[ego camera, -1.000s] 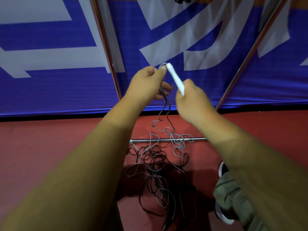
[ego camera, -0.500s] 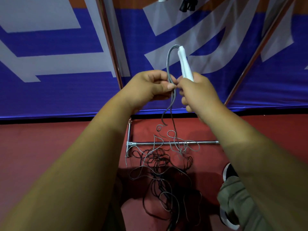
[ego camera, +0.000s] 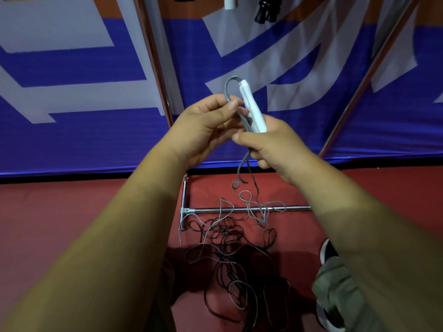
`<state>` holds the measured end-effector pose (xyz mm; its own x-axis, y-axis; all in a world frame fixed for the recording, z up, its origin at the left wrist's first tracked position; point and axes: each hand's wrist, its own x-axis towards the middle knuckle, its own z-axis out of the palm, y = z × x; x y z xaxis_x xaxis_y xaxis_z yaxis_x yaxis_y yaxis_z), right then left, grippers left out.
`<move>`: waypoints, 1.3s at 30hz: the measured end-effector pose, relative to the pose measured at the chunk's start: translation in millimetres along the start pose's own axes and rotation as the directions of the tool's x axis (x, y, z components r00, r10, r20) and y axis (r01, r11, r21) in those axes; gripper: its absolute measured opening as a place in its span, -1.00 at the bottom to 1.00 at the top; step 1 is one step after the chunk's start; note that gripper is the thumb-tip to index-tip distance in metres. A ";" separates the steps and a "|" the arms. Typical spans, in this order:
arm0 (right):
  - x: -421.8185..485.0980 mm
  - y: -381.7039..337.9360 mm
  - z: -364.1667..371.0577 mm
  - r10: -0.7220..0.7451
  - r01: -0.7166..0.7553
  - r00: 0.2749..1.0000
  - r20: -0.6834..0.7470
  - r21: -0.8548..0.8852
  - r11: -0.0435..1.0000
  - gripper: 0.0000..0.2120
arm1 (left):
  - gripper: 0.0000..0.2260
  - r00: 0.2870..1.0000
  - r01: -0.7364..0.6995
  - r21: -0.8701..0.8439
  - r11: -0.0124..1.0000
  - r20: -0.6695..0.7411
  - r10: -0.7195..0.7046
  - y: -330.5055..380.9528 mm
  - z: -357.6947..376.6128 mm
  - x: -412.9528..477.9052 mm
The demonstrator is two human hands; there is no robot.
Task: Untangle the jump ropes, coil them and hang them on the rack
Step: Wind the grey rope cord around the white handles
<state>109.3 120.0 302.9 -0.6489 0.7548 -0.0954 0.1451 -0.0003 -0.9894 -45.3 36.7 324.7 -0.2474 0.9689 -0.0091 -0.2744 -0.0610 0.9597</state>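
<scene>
The person's right hand (ego camera: 275,142) is closing around the lower end of a slim white plastic jump-rope handle (ego camera: 251,105), which is pointing up and slightly left out of the fist. A thin grey rope cord (ego camera: 227,88) is arching out of the handle's top, bending over to the left and running down beside the handle. The left hand (ego camera: 206,128) is pinching that cord between thumb and curled fingers, just beside the handle, so both hands are gripping tight and nearly touching. Below the hands the grey cord is hanging down in 2 strands and curling into small loops above the red floor (ego camera: 72,212).

On the floor, a tangled heap of dark and grey rope cords (ego camera: 230,255) is lying spread out, partly over a thin chrome base bar of the metal rack (ego camera: 215,210) and mostly in front of it. 2 slanted chrome rack poles, one on the left (ego camera: 155,63) and one on the right (ego camera: 364,73), are rising in front of a blue and white banner (ego camera: 287,56). At the top edge, some black handle ends (ego camera: 266,10) and a white one (ego camera: 230,2) are hanging down. At lower right, an olive trouser leg (ego camera: 335,288) and a dark shoe with a white sole (ego camera: 328,254) are showing.
</scene>
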 end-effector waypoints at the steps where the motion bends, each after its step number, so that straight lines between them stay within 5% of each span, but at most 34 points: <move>1: 0.8 0.9 0.0 -0.004 0.003 1.000 -0.007 -0.019 1.000 -0.67 | -0.93 1.000 0.001 0.030 1.000 -0.019 -0.001 -0.8 -0.6 0.2; 4: 2.1 2.5 -0.4 -0.020 0.015 0.999 -0.038 -0.132 0.991 -0.85 | -0.97 0.999 0.023 0.078 0.997 -0.049 -0.019 -2.2 -1.2 2.3; 11: 4.2 8.0 -1.0 -0.022 -0.008 0.996 -0.089 -0.320 0.947 -0.84 | -0.84 0.992 0.010 0.027 1.000 -0.124 -0.007 -3.5 -1.4 7.1; 19: 0.8 8.6 1.4 0.066 -0.069 0.998 -0.023 -0.161 0.985 -0.88 | -0.85 0.992 0.039 -0.045 0.998 -0.121 -0.044 -5.1 2.4 5.9; 22: 0.0 7.7 2.1 0.088 -0.089 0.996 -0.027 -0.050 0.995 -0.82 | -0.65 0.976 0.028 -0.170 0.985 -0.208 -0.063 -6.2 4.2 9.8; 25: 1.4 4.6 -1.2 0.085 -0.083 0.995 -0.053 0.037 0.996 -0.74 | -0.68 0.923 0.182 0.010 0.983 -0.348 -0.167 -21.9 0.9 18.5; 27: 1.8 -0.2 -5.0 0.071 -0.065 0.996 -0.053 0.112 0.992 -0.74 | -0.81 0.932 0.350 0.136 0.927 -0.151 -0.330 -36.3 -1.0 15.1; 30: 0.1 -10.4 -10.3 0.061 -0.043 0.996 -0.065 0.245 0.969 -0.72 | -0.70 0.845 0.439 0.298 0.848 0.183 -0.502 -43.4 0.4 2.8; 34: -4.9 -20.7 -20.8 0.056 -0.026 0.993 -0.100 0.276 0.961 -0.69 | -0.66 0.813 0.269 0.498 0.824 0.342 -0.472 -36.9 -5.6 -2.6; 39: -8.0 -22.5 -33.0 0.039 -0.013 0.995 -0.095 0.266 0.964 -0.65 | -0.66 0.805 0.285 0.358 0.889 0.415 -0.425 -36.0 -8.5 -7.7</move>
<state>135.9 135.6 329.6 -0.5686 0.8133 -0.1234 -0.0509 -0.1845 -0.9815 -41.4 29.4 287.7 0.3032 0.9050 -0.2983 0.0177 0.3076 0.9513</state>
